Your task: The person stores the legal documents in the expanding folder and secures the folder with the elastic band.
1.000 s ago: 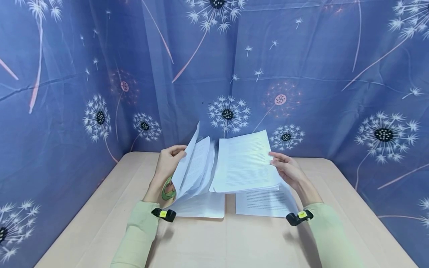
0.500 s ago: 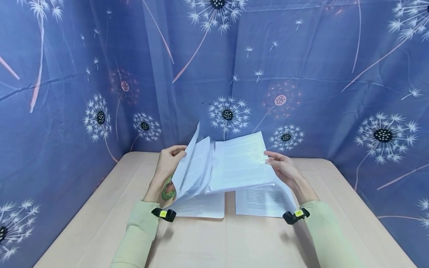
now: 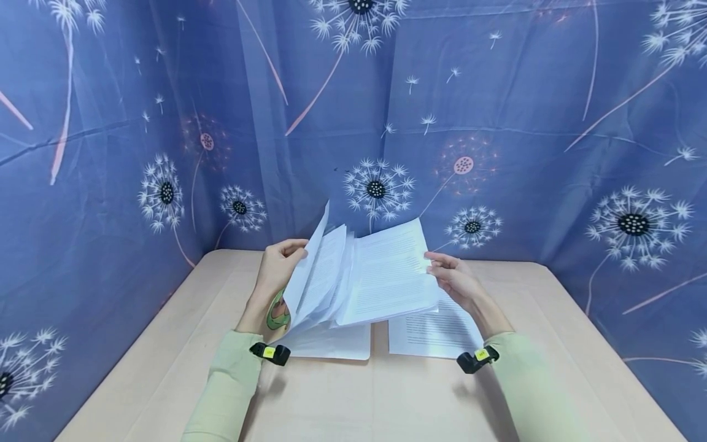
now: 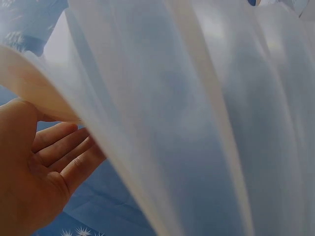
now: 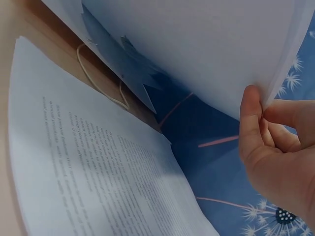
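Observation:
In the head view, my left hand [image 3: 276, 267] grips the raised left side of a paper folder [image 3: 278, 313], whose outer face carries a green and brown picture. Several white sheets [image 3: 323, 270] fan upright inside it; in the left wrist view these leaves [image 4: 167, 118] curve across most of the frame. My right hand [image 3: 455, 282] pinches the right edge of a stack of printed sheets [image 3: 389, 273], tilted above the table, its left edge against the fanned leaves. The right wrist view shows thumb and fingers [image 5: 252, 105] closed on that edge.
More printed pages [image 3: 425, 334] lie on the table under the raised stack. A white flat part of the folder [image 3: 331, 342] lies left of them. A thin pale cord [image 5: 96, 81] loops nearby. Behind the beige table [image 3: 353, 399] hangs a blue dandelion-print curtain [image 3: 497, 92].
My right hand has moved left with the printed stack, bringing its left edge up to the fanned leaves and lowering it slightly. My left hand and the folder have stayed put.

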### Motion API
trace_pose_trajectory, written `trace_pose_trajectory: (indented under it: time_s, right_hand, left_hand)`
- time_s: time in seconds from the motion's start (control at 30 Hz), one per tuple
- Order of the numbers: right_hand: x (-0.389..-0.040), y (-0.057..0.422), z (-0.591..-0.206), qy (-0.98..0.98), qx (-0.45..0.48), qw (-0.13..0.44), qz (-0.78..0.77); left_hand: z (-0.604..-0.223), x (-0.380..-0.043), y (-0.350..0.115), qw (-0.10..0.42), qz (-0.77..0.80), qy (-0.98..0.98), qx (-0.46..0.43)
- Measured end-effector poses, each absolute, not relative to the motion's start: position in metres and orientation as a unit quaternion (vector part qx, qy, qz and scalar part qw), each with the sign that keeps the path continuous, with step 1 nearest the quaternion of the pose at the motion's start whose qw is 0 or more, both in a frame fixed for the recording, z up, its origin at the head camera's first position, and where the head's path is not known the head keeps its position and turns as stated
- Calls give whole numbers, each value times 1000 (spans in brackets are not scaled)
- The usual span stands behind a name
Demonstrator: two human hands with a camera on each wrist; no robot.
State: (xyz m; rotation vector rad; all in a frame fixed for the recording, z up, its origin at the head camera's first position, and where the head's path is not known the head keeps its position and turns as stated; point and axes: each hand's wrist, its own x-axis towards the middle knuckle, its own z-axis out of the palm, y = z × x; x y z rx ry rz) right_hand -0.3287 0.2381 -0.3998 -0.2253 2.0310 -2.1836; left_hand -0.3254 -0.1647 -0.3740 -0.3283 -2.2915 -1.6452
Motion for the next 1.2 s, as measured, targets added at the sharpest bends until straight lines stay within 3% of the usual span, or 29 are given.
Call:
trace_pose_trajectory:
  time_s: [1.2]
  right_hand:
    - [-334, 185, -398, 680, -78, 49, -728]
  left_hand:
    - [-373, -325, -164, 152, -567, -801, -114]
